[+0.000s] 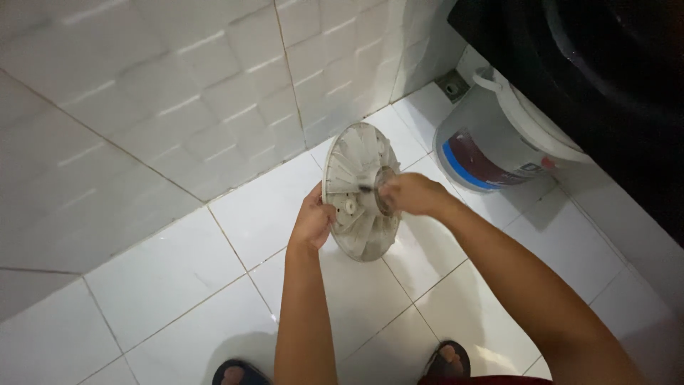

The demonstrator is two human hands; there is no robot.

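Head view looks down on our two hands, one disc, one bucket and two sandals. We hold one round, pale, ribbed plastic disc [358, 190] on edge above the tiled floor [178, 285], in the middle of the scene, its ribbed face turned toward the right.

Our left hand [313, 222] grips the near-left rim of the disc; its fingers are curled shut around the edge, thumb on the face just beside a small white knob. Our right hand [411, 193] reaches across from the right to the hub of the disc. Its fingers are closed together there, pinched at the centre, and a small dark thing shows at their tips, too blurred for us to tell what it is.

One white bucket [491, 139] with a blue and dark red label stands on the floor at the far right, well apart from the disc, beside a dark mass at the right edge. A tiled wall [142, 85] rises on the far left. Two dark sandals [447, 360] show at the near edge, toes just visible.
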